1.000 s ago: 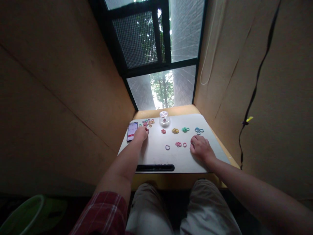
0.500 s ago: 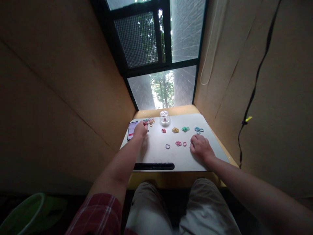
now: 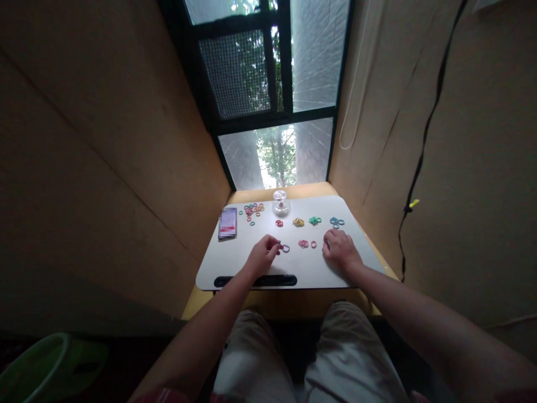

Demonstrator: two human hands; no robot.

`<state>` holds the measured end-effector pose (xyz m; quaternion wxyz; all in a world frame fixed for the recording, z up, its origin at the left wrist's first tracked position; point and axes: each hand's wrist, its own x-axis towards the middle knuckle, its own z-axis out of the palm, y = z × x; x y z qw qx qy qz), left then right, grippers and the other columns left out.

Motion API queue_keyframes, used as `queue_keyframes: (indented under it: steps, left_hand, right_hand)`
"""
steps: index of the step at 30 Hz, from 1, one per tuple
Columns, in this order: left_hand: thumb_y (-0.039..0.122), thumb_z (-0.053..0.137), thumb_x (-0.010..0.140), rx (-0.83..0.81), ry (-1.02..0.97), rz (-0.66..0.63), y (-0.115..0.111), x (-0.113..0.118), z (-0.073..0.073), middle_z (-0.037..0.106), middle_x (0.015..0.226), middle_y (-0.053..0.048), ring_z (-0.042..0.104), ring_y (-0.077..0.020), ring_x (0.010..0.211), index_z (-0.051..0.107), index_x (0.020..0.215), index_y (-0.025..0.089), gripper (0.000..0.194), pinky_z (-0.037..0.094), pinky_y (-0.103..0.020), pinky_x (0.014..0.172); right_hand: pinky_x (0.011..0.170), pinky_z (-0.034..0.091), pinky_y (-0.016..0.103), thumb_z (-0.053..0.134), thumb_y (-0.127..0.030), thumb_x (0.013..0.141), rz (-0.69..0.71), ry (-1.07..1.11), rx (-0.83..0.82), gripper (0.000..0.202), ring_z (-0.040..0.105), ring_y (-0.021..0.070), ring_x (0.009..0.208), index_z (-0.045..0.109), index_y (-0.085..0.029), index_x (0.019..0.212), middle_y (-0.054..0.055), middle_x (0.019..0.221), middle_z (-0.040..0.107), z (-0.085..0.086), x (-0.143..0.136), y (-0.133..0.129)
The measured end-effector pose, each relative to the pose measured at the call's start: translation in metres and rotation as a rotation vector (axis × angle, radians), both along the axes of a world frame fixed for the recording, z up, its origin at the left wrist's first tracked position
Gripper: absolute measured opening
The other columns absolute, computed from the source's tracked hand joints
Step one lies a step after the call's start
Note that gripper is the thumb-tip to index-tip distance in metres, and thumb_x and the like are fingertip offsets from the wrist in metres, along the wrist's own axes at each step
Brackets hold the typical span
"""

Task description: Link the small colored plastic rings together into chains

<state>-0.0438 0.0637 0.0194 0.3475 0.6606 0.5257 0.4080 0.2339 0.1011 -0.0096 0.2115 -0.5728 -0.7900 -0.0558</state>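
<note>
My left hand point(image 3: 263, 256) is closed in a pinch over the white board, with a small bluish-purple hair tie point(image 3: 279, 243) at its fingertips. Just right of those fingertips lies a lavender hair tie point(image 3: 286, 248). My right hand point(image 3: 340, 248) rests on the board with curled fingers, below the blue hair ties point(image 3: 335, 221); what its fingers hold, if anything, is hidden. Between the hands are pink hair ties point(image 3: 303, 244). Farther back, red point(image 3: 279, 223), yellow point(image 3: 298, 222) and green point(image 3: 314, 221) ones lie in separate groups. A mixed pile point(image 3: 254, 210) sits at the back left.
The white lap table point(image 3: 235, 263) has a black slot point(image 3: 277, 280) along its near edge. A clear jar point(image 3: 281, 205) stands at the back middle, a phone point(image 3: 227, 223) at the left. Walls rise on both sides, with a window behind. A green basket point(image 3: 54, 364) is at lower left.
My left hand has moved from the mixed pile toward me and to the right, bringing a small hair tie beside the lavender one. My right hand has stayed in place on the board.
</note>
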Motion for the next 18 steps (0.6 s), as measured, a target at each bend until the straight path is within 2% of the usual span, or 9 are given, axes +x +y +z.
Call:
queue_keyframes:
  steps: [3,6,9,12,14,18]
  left_hand:
    - [0.032,0.056,0.086,-0.044,-0.073,-0.049,-0.018,0.022,-0.013,0.072,0.086,-0.005,0.066,-0.0135,0.071,0.057,0.089,0.020,0.012,0.052,-0.027,0.066]
    - [0.034,0.061,0.082,-0.100,-0.125,-0.073,-0.022,0.037,-0.026,0.072,0.082,-0.005,0.067,-0.0144,0.070,0.058,0.092,0.020,0.017,0.053,-0.027,0.064]
    - [0.036,0.067,0.077,-0.128,-0.172,-0.069,-0.021,0.045,-0.037,0.072,0.076,-0.003,0.069,-0.0156,0.069,0.058,0.094,0.019,0.026,0.054,-0.027,0.063]
    - [0.037,0.071,0.075,-0.128,-0.203,-0.032,-0.020,0.046,-0.042,0.072,0.075,-0.002,0.070,-0.0162,0.070,0.058,0.098,0.020,0.032,0.054,-0.027,0.065]
    - [0.038,0.072,0.074,-0.118,-0.200,-0.025,-0.021,0.046,-0.042,0.072,0.078,-0.003,0.070,-0.0164,0.072,0.060,0.096,0.019,0.031,0.054,-0.027,0.066]
    - [0.038,0.072,0.074,-0.096,-0.148,-0.008,-0.023,0.045,-0.039,0.073,0.080,-0.005,0.069,-0.0164,0.073,0.063,0.087,0.018,0.026,0.053,-0.027,0.065]
  right_hand:
    - [0.080,0.032,0.033,0.053,-0.020,0.083,-0.010,0.013,0.003,0.008,0.048,0.0243,0.095,0.059,-0.018,0.087,0.010,0.098,0.060,0.001,-0.001,-0.001]
    - [0.082,0.033,0.033,0.052,-0.019,0.083,-0.020,0.038,-0.001,0.008,0.049,0.0236,0.095,0.060,-0.018,0.087,0.010,0.097,0.061,0.004,-0.001,-0.003]
    - [0.085,0.034,0.033,0.053,-0.018,0.082,-0.035,0.083,0.011,0.011,0.049,0.0240,0.098,0.060,-0.017,0.090,0.010,0.098,0.061,0.007,0.000,-0.007]
    - [0.088,0.035,0.035,0.053,-0.016,0.080,-0.009,0.182,0.035,0.015,0.049,0.0251,0.100,0.061,-0.017,0.092,0.011,0.100,0.062,0.009,0.001,-0.015]
    - [0.083,0.037,0.033,0.051,-0.015,0.080,0.038,0.268,0.009,0.014,0.052,0.0231,0.092,0.060,-0.017,0.089,0.010,0.094,0.063,0.008,-0.003,-0.022]
    - [0.064,0.040,0.026,0.049,-0.023,0.085,0.182,0.449,-0.134,0.013,0.052,0.0146,0.063,0.060,-0.020,0.090,0.001,0.073,0.061,0.004,-0.027,-0.039]
